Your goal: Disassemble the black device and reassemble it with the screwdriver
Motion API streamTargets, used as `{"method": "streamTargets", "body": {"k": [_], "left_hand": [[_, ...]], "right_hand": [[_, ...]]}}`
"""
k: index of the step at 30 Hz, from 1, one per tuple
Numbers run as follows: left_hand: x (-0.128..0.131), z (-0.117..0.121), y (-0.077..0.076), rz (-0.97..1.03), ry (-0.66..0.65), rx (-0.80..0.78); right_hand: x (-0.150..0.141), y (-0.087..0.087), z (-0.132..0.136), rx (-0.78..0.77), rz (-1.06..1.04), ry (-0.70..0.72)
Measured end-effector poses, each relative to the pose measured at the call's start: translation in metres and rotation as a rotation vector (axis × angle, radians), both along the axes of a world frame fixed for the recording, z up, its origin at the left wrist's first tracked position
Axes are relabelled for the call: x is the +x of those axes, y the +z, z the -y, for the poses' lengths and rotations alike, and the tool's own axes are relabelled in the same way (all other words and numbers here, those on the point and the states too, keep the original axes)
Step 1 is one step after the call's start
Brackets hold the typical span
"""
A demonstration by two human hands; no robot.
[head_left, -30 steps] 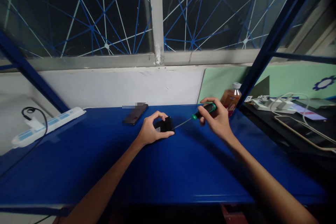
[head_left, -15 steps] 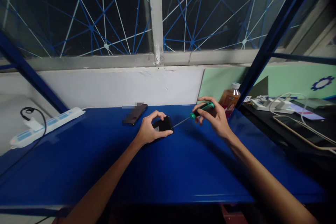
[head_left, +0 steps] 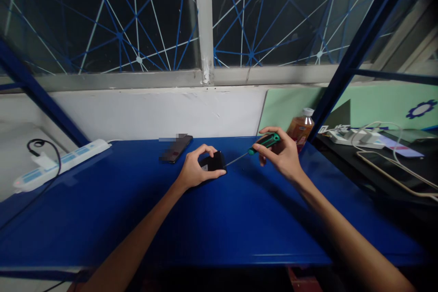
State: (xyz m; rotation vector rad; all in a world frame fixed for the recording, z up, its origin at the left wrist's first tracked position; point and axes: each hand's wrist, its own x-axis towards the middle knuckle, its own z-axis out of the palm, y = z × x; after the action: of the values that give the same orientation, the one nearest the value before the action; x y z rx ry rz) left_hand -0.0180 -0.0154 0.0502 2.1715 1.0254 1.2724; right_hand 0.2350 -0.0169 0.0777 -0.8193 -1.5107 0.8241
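My left hand (head_left: 196, 169) grips a small flat black box-like device (head_left: 215, 161) by its edges, thumb on the near side and fingers on the far side, low at the blue table (head_left: 205, 219). A pale label patch shows on the device near my palm. In my right hand (head_left: 282, 153) is a screwdriver (head_left: 265, 143) with a green and black handle. Its thin metal shaft slants down to the left, and the tip meets the right edge of the device. Whether a screw sits under the tip is too small to tell.
A dark phone (head_left: 177, 148), partly pixelated, lies behind my left hand. A white power strip (head_left: 65, 164) with a black cable is at the left. Behind my right hand stands a drink bottle (head_left: 301, 127). On the black surface at right lie another phone (head_left: 393, 171) and white cables.
The fingers of my right hand have shifted around the screwdriver handle, and the handle has turned slightly. The left hand and the device have stayed in place.
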Motion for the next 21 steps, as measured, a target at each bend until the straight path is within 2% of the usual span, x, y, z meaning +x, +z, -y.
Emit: {"method": "streamTargets", "body": {"k": [3,8,13,14,18,19,21], "left_hand": [[-0.0002,-0.0001,0.0002,-0.005,-0.005,-0.005],[-0.0004,0.0001,-0.0004,-0.004,-0.004,-0.006],[-0.0007,0.0006,-0.0001,-0.007,-0.022,-0.006],[-0.0007,0.0005,-0.0001,-0.005,-0.02,-0.003],[-0.0009,-0.0004,-0.0013,-0.005,-0.002,0.002],[-0.0009,-0.0006,-0.0016,-0.008,0.0,0.0],[-0.001,-0.0009,-0.0021,-0.014,-0.001,-0.007]], "right_hand": [[-0.0004,-0.0005,0.0,0.03,0.023,-0.078],[0.0003,0.0015,0.0,0.005,-0.022,0.108],[0.0005,0.0007,-0.0009,0.028,0.048,-0.068],[0.0003,0.001,-0.0007,0.039,0.048,-0.068],[0.0005,0.003,0.0001,-0.008,-0.007,0.118],[0.0006,0.0029,0.0001,-0.025,-0.006,0.131],[0.0005,0.0016,0.0,-0.038,0.015,0.071]]}}
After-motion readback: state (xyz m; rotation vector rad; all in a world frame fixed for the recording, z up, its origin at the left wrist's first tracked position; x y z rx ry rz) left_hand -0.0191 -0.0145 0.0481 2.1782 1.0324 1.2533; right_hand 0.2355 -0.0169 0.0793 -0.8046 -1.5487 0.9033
